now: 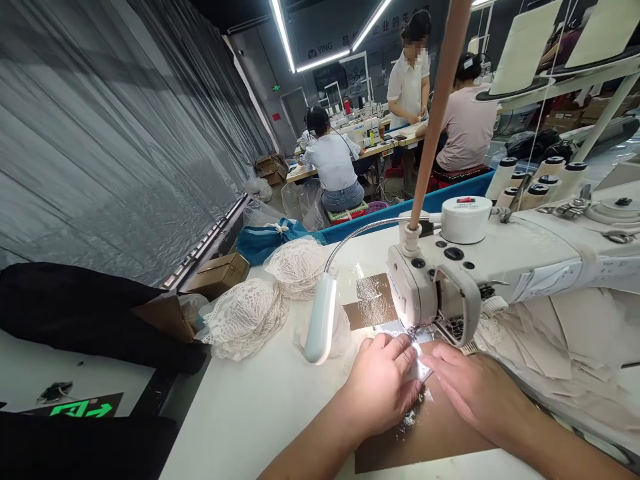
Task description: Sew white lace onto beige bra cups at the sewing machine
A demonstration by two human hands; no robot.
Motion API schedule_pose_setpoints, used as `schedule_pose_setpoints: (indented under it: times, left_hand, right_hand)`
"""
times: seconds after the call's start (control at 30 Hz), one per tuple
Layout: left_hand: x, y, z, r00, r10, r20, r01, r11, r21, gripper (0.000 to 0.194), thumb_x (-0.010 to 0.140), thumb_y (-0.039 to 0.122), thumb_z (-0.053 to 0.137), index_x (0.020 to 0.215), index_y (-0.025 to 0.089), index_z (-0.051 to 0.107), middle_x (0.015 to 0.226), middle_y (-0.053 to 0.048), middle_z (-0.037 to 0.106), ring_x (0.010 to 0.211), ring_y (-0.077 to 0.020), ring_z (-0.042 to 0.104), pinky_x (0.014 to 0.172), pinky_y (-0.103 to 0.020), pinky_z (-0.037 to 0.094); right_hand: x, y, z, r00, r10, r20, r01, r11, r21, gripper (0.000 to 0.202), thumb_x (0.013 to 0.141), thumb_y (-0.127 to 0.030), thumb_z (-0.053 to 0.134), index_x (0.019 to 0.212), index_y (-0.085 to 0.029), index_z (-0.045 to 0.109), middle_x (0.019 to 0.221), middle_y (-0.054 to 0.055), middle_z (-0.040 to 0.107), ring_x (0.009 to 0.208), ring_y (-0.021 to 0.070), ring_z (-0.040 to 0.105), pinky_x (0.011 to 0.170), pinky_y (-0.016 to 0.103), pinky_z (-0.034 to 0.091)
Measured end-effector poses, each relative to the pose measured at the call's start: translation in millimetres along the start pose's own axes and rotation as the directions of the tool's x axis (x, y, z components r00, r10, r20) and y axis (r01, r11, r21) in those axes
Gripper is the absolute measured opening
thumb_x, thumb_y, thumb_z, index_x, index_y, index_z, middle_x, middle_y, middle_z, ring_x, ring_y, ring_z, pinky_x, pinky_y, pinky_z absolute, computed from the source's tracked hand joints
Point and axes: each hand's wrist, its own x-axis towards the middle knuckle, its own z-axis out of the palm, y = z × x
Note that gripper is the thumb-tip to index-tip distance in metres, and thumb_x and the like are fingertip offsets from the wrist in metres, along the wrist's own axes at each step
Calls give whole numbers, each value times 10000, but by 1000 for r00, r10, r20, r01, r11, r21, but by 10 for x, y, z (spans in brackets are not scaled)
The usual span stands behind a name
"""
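Taking the needle area as clock centre: a round stack of cream openwork lace pieces (245, 319) sits around 9:30, with a second cream lace stack (296, 265) and a pale green, rounded gooseneck lamp (320, 320) near 10. Left hand (380, 381) is at 8, fingers curled in and holding a small white fabric piece (421, 365) right below the white metal sewing machine's (413, 287) needle. Right hand's (463, 381) at 4, half-open, fingertips touching that fabric; can't tell if it's pinching. Loose beige fabric pile (565, 333) around 3.
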Motion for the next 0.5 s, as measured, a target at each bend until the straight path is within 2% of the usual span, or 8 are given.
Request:
schedule_pose_setpoints:
  times: [0.17, 0.3, 0.5]
  left_hand:
    - [4, -4, -10, 1000, 8, -3, -8, 1000, 5, 412, 928, 410, 467, 1268, 190, 539, 1308, -75, 570, 979, -272, 520, 820, -430, 481]
    - [-12, -3, -45, 1000, 15, -4, -15, 1000, 10, 384, 931, 410, 457, 1234, 194, 553, 1272, -77, 584, 955, -263, 523, 819, -421, 472]
    - [-15, -25, -51, 999, 32, 1, -32, 999, 1, 373, 929, 416, 451, 1212, 199, 561, 1235, -65, 594, 928, -249, 518, 817, -401, 461]
  right_hand:
    - [9, -13, 0, 1000, 13, 28, -14, 1000, 6, 409, 877, -96, 323, 1104, -205, 645, 945, 93, 655, 731, 205, 625, 608, 316, 445]
    - [40, -33, -85, 1000, -2, 17, 2, 1000, -4, 371, 861, -85, 370, 1054, -212, 660, 912, 78, 659, 736, 187, 621, 623, 287, 442]
    - [86, -59, -187, 995, 6, 100, -8, 1000, 13, 372, 861, -78, 378, 1051, -203, 672, 900, 80, 668, 758, 192, 629, 639, 292, 449]
